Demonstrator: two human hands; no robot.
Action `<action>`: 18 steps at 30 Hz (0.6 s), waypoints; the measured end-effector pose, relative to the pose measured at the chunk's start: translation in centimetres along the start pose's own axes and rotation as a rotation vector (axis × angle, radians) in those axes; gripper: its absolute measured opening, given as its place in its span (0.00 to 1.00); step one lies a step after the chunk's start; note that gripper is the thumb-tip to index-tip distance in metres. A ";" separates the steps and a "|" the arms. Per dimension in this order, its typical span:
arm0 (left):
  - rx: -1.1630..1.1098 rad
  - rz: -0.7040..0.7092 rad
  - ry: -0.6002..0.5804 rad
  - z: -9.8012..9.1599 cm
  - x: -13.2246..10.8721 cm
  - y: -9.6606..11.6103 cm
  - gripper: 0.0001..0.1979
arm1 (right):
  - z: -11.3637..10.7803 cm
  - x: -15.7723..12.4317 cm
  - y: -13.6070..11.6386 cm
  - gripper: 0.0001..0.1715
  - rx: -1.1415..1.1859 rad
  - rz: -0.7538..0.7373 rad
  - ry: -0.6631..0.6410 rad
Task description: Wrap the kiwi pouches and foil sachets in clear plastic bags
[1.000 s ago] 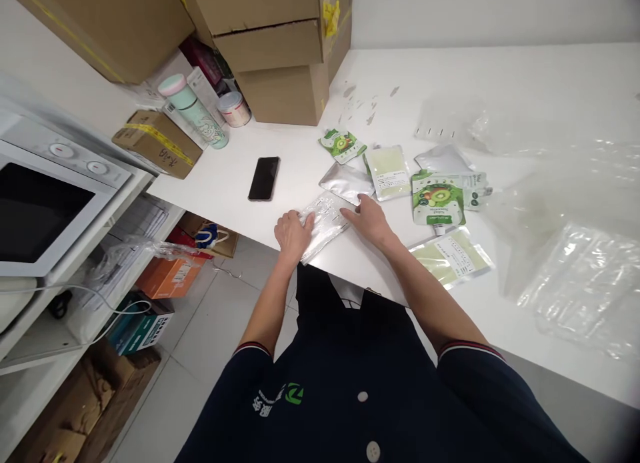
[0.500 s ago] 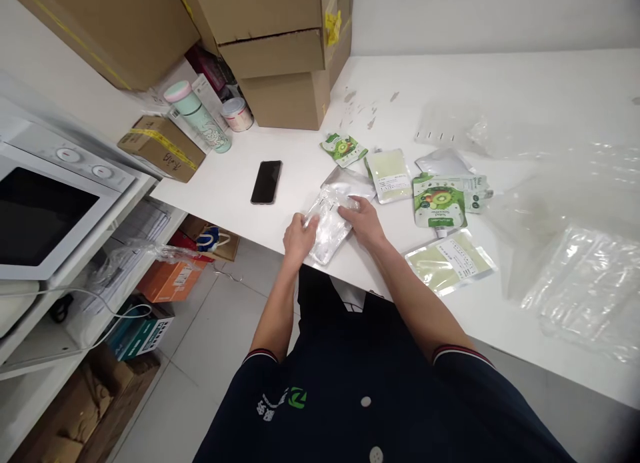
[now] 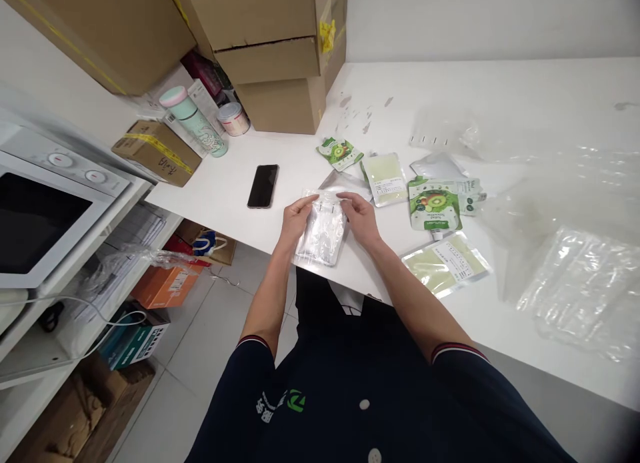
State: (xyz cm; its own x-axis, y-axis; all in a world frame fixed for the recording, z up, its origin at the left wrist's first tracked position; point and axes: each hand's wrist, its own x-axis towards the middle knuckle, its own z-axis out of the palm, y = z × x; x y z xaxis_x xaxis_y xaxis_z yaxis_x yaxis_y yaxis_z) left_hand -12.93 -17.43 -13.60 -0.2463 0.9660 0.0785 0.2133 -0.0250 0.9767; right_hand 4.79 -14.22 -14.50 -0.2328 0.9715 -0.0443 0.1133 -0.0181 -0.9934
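Note:
My left hand (image 3: pixel 296 217) and my right hand (image 3: pixel 359 216) pinch the two upper corners of a clear plastic bag (image 3: pixel 323 235) with something silvery inside, held just above the near edge of the white table (image 3: pixel 500 103). Right behind the bag lies a silver foil pouch (image 3: pixel 336 181). A green kiwi pouch (image 3: pixel 433 205), a pale green pouch (image 3: pixel 385 177) and a small kiwi pouch (image 3: pixel 340 152) lie beyond my right hand. Another pale green labelled pouch (image 3: pixel 447 262) lies to the right of my right forearm.
A black phone (image 3: pixel 263 185) lies left of the bag. Cardboard boxes (image 3: pixel 273 56), a mint bottle (image 3: pixel 195 121) and a tin (image 3: pixel 233 118) stand at the table's far left. Clear plastic bags (image 3: pixel 585 283) are heaped on the right. A white microwave (image 3: pixel 40 209) sits on the left shelf.
The clear bag has been lifted off the table edge and turned upright. Both hands have shifted from lying on it to pinching its top corners.

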 end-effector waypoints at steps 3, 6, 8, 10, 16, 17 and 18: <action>-0.004 -0.012 -0.020 -0.3 0.0 0.5 0.18 | -0.5 -0.2 -0.3 0.27 0.043 -0.020 -0.084; 0.024 0.003 -0.131 -1.1 0.2 1.5 0.26 | -1.3 -0.1 -1.2 0.34 0.030 -0.017 -0.139; 0.084 -0.013 -0.204 -1.7 0.2 2.3 0.30 | -1.8 -0.1 -1.9 0.31 -0.046 -0.012 -0.156; 0.167 -0.067 -0.256 -2.5 0.4 2.9 0.27 | -2.0 -0.1 -2.5 0.23 -0.135 -0.001 -0.179; 0.445 -0.096 -0.282 -4.8 1.9 3.1 0.12 | -0.1 1.0 -2.9 0.11 -0.336 -0.057 -0.213; 0.459 -0.109 -0.274 -5.1 2.3 2.8 0.12 | 0.6 1.4 -2.9 0.12 -0.347 -0.058 -0.219; 0.470 -0.128 -0.254 -5.3 2.7 2.6 0.12 | 1.4 2.0 -2.9 0.13 -0.376 -0.046 -0.222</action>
State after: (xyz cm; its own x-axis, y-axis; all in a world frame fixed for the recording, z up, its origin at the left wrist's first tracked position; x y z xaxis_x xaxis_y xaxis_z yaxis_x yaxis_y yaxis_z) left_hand -18.07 -16.29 -9.80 -0.0742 0.9870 -0.1424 0.6105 0.1579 0.7761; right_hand 2.70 -12.58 -11.88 -0.4434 0.8941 -0.0633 0.4324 0.1515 -0.8888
